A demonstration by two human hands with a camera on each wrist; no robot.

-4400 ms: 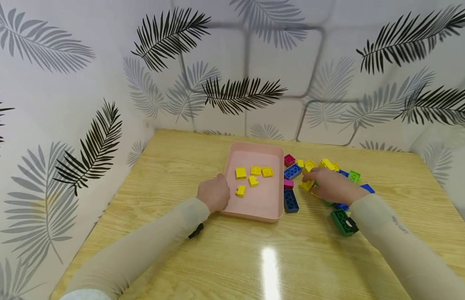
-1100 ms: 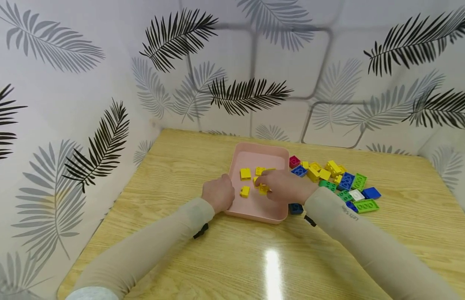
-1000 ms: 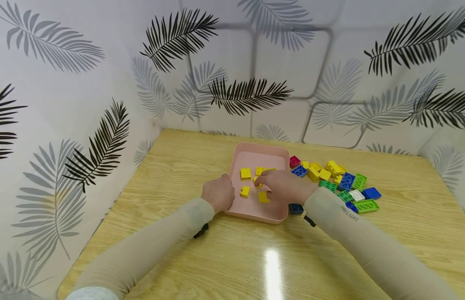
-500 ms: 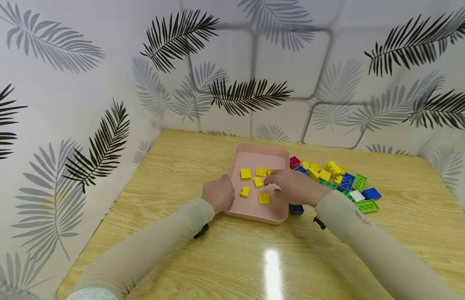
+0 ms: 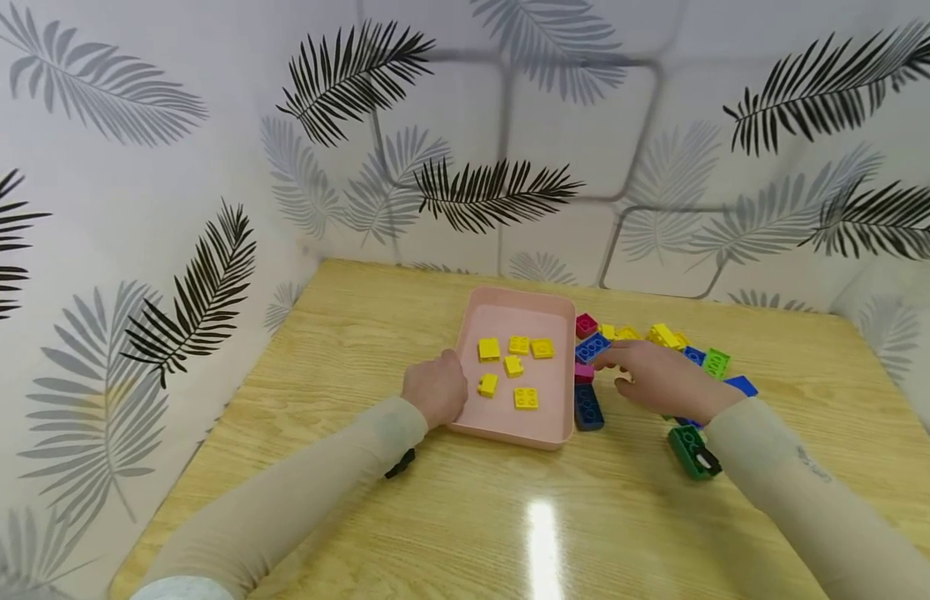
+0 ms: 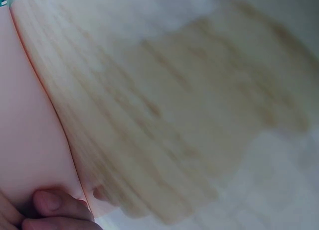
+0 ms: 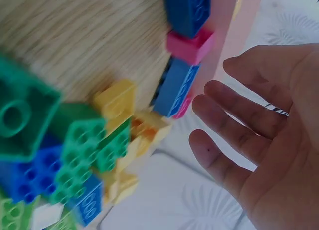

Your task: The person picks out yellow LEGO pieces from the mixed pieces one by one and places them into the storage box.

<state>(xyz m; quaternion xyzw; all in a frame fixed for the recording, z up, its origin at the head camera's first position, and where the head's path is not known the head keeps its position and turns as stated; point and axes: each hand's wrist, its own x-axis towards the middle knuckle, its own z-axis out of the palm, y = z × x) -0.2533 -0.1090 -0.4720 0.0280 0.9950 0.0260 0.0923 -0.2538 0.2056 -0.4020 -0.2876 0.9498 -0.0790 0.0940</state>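
Note:
My left hand [image 5: 437, 390] grips the left wall of a pink plastic tray [image 5: 502, 419]. In the left wrist view its fingertips [image 6: 52, 202] curl at the tray's pink wall. Several yellow toy bricks lie spread in the tray, among them a four-stud brick [image 5: 526, 398] near the front. Over the loose pile to the right hovers my right hand [image 5: 663, 377], holding nothing. The right wrist view shows its fingers [image 7: 219, 108] apart and loosely bent. Nearest to it are a blue brick [image 5: 592, 348] and a pink brick [image 5: 583, 373]; the hand hides part of the pile.
A dark blue brick [image 5: 588, 407] stands against the tray's right side. A large green brick [image 5: 690, 452] sits by the right wrist. Yellow bricks [image 5: 663, 336], a light green brick [image 5: 716, 362] and others lie behind the right hand. The patterned wall [image 5: 435, 225] borders the wooden table [image 5: 375, 308].
My right hand brought a yellow brick from the pile, let go of it in the tray, and moved back right over the pile. The left hand stays at the tray wall.

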